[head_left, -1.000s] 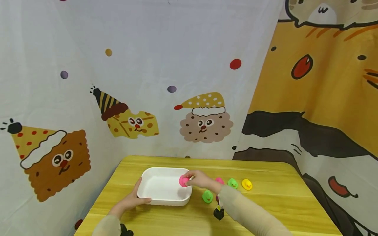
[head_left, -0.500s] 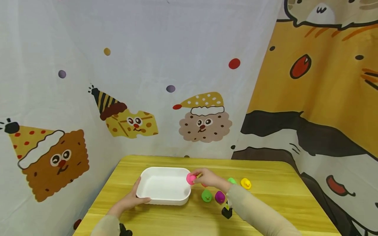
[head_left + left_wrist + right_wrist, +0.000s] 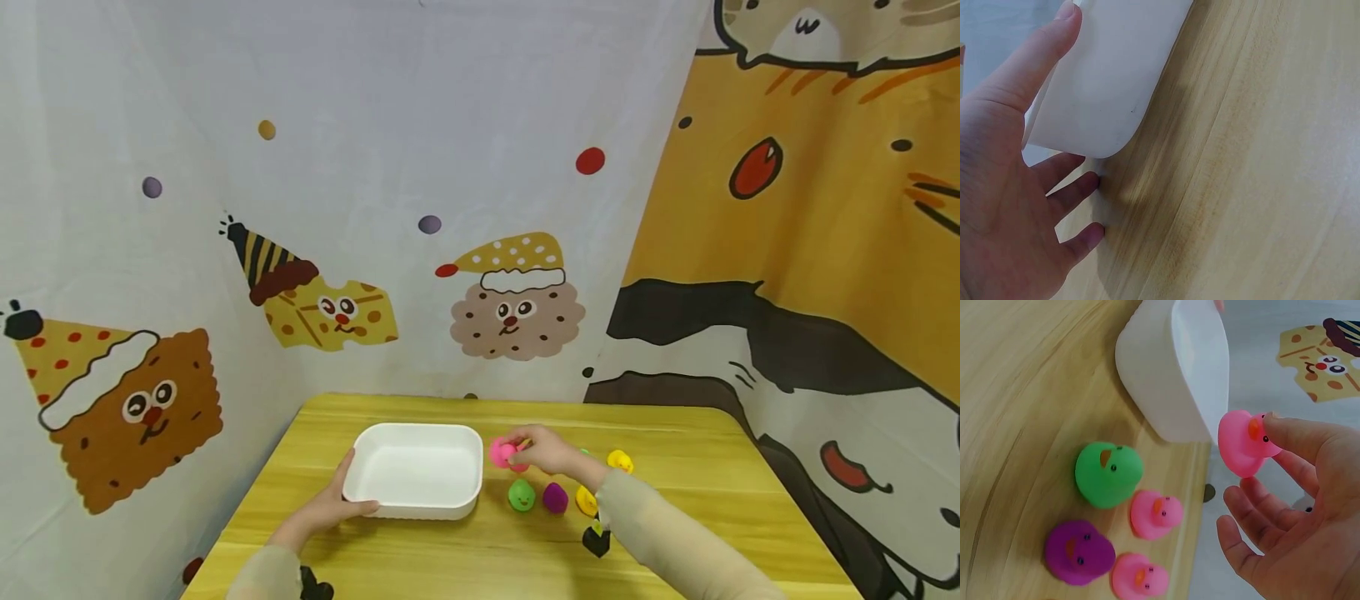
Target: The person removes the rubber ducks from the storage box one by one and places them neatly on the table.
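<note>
A white plastic tub (image 3: 416, 512) stands on the table with its inside showing bare in the head view. My left hand (image 3: 327, 505) holds its near left corner, thumb along the front wall and fingers at the left side. In the left wrist view the other fingers spread loosely below that corner. Right of the tub, my right hand (image 3: 546, 451) pinches a pink rubber duck (image 3: 1242, 445) between thumb and fingers, raised above the table. Close by stand a green duck (image 3: 1109, 475), a purple duck (image 3: 1080, 552) and two more pink ducks, one (image 3: 1155, 514) nearer the tub.
Two yellow ducks are at the right, one (image 3: 620, 461) farther back and one (image 3: 587, 501) partly behind the right sleeve. The wooden table (image 3: 450, 562) meets a cartoon-printed cloth (image 3: 360, 125) at the back. A black wrist piece (image 3: 597, 542) hangs by the right cuff.
My right hand has moved right with the pink duck, from over the tub's right rim to outside it. My left hand has stayed at the tub's corner.
</note>
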The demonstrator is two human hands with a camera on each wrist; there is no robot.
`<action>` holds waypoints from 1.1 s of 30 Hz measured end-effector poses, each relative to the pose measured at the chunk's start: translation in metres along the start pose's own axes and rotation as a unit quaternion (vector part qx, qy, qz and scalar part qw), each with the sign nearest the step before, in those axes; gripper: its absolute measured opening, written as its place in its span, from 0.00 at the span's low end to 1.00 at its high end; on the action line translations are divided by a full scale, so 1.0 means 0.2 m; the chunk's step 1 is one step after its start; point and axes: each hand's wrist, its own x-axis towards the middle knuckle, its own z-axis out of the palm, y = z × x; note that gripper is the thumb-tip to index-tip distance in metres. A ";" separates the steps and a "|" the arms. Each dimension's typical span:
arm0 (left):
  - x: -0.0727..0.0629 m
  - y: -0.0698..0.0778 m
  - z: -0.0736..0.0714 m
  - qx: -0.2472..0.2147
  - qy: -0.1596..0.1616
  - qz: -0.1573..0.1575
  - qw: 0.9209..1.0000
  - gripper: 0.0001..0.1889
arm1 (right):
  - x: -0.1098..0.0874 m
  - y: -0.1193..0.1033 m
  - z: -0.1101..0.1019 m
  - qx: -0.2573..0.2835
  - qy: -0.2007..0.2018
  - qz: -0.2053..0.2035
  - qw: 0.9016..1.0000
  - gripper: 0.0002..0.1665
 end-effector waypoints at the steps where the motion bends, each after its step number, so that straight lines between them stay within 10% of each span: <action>1: 0.00 0.00 0.00 -0.002 0.000 -0.002 1.000 0.63 | -0.01 0.01 -0.01 -0.002 0.001 0.003 1.000 0.19; 33: 0.00 0.00 0.00 -0.013 -0.019 -0.012 1.000 0.63 | -0.36 0.26 -0.28 -0.036 0.071 0.031 0.996 0.19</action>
